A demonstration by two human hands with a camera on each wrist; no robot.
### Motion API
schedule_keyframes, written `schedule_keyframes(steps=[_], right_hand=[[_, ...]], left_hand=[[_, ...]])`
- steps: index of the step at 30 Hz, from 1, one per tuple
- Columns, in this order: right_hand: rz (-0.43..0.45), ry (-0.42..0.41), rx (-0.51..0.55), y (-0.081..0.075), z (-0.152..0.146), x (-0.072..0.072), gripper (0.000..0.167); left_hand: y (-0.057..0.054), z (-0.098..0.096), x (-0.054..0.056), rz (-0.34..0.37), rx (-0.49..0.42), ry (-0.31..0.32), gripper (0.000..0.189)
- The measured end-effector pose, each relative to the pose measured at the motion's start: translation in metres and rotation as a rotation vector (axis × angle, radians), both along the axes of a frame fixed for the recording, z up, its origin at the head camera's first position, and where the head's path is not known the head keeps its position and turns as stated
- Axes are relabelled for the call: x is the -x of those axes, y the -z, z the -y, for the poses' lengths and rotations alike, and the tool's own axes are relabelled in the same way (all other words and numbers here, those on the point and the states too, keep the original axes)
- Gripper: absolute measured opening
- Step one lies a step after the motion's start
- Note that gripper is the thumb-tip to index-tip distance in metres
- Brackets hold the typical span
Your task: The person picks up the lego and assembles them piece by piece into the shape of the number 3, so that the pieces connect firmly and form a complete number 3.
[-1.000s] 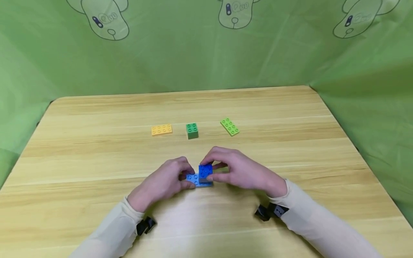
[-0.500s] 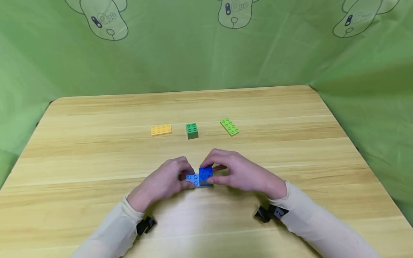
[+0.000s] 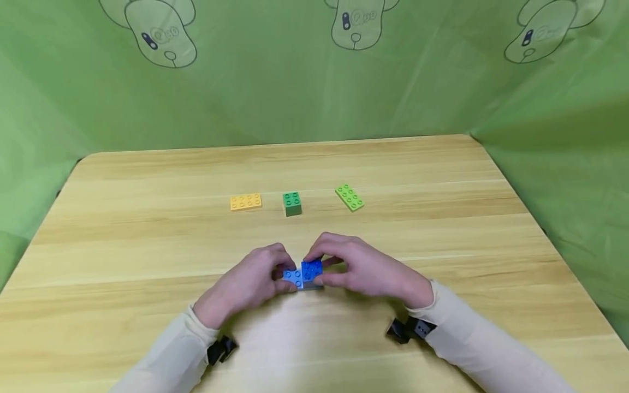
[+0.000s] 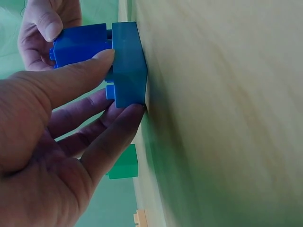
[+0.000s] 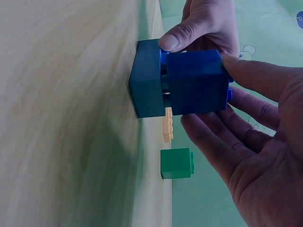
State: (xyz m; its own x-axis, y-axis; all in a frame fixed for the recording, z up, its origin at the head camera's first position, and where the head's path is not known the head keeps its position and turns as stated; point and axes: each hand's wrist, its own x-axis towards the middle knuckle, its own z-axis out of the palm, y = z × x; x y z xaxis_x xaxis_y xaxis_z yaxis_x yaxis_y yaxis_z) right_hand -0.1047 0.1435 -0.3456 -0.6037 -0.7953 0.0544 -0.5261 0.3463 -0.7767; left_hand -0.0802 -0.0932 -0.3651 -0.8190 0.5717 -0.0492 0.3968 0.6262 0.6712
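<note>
Dark blue square plastic brick (image 3: 312,271) sits over the right end of a light blue oblong studded plastic brick (image 3: 292,277), near the wooden table's (image 3: 123,240) near side. Joining looks partly done: they line up, but a gap with studs showing seems left to close. The right hand (image 3: 363,266) pinches the upper brick; the left hand (image 3: 251,277) pinches the lower, fingers parted by each brick's width. One yellow-orange flat plate (image 3: 245,202), one green square brick (image 3: 292,204) and one lime flat plate (image 3: 349,197) lie farther off, unjoined: five pieces, one each.
</note>
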Motion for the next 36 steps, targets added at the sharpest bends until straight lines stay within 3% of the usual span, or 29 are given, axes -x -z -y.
schedule_keyframes(steps=[10, 20, 36], right_hand=[[0.109, 0.007, 0.028, 0.0040, 0.0026, 0.0021, 0.023], [0.142, -0.034, 0.045, 0.0050, 0.0009, 0.0051, 0.021], [0.155, -0.021, 0.009, 0.0039, 0.0025, 0.0049, 0.020]], left_hand=[[0.0006, -0.0016, 0.0032, 0.006, 0.018, 0.021, 0.023], [-0.0006, -0.0007, 0.0033, 0.030, 0.015, 0.004, 0.023], [-0.0011, -0.0011, 0.0036, 0.033, 0.011, 0.004, 0.023]])
